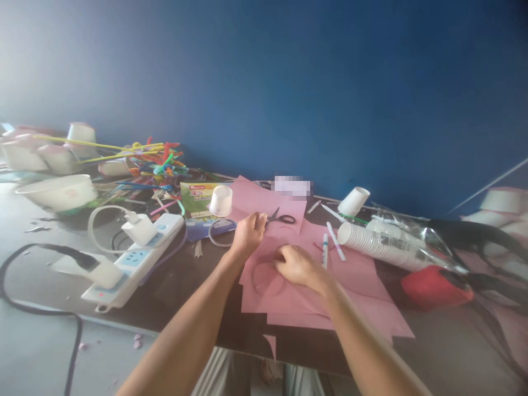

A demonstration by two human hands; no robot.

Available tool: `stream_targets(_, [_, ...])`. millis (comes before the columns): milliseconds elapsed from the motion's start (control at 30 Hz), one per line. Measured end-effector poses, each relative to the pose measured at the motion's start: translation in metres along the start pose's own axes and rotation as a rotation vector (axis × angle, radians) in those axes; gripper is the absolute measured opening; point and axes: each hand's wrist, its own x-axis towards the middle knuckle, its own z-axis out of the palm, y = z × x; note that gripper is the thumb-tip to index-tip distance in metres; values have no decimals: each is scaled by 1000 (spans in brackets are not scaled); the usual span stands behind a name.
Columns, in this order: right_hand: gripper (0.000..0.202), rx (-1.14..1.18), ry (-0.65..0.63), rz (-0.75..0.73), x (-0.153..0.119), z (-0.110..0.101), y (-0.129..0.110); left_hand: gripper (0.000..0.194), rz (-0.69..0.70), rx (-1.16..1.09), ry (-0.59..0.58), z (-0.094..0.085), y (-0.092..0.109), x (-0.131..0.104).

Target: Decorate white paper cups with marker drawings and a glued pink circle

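My left hand (249, 235) is closed, its fingers curled up beside dark-handled scissors (286, 219) lying on pink paper. Whether it touches the scissors or pinches something small, I cannot make out. Lower and to the right, my right hand (297, 265) rests over the stacked pink sheets (350, 297), thumb and fingers bent together. What it grips, if anything, is hidden. A faint round outline (266, 275) shows on the paper left of its fingertips. Two markers, one white with a teal band (325, 250) and one with a purple end (336, 242), lie right of that hand.
A white power strip (136, 258) with plugs and cables lies left. Behind it are a white bowl (58, 192) and colourful pipe cleaners (165, 159). One paper cup (221, 201) stands on a green packet (196, 201). Stacked cups (383, 245) and a red object (436, 287) lie right.
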Motion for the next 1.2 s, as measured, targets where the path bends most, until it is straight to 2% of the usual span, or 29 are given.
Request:
stream_targets(167, [18,181,-16,24,5,-2,0,36,-16,-53,12,1,-1,1])
stream_targets(267, [16,287,68,31,12,-8,11,38,-73,-162,33,2,-2,3])
stream_targets(300, [16,395,118,37,15,-9,16,38,-98,-219,38,3,-3,4])
stream_targets(400, [21,925,269,54,26,-13,33,41,-191,-419,15,3,-2,5])
stream_targets(500, [24,1142,349,41,36,-10,48,45,-243,-559,-75,1,1,4])
stream_targets(633, [23,1179,420,27,43,-1,55,44,-154,-521,-230,-2,7,1])
stream_targets(733, [23,1171,466,40,44,4,55,33,-152,-444,-287,0,6,0])
stream_targets(867, [27,1142,595,77,42,2,56,18,-243,-394,-298,6,0,0])
stream_targets(1000, [23,1135,742,104,34,-10,54,17,-112,-188,-257,10,-5,1])
stream_targets(1100, [25,1115,752,92,26,-22,44,18,11,-52,-239,11,-5,-1])
stream_targets(1200, [25,1086,678,29,18,-31,25,24,81,14,-266,12,-5,-3])
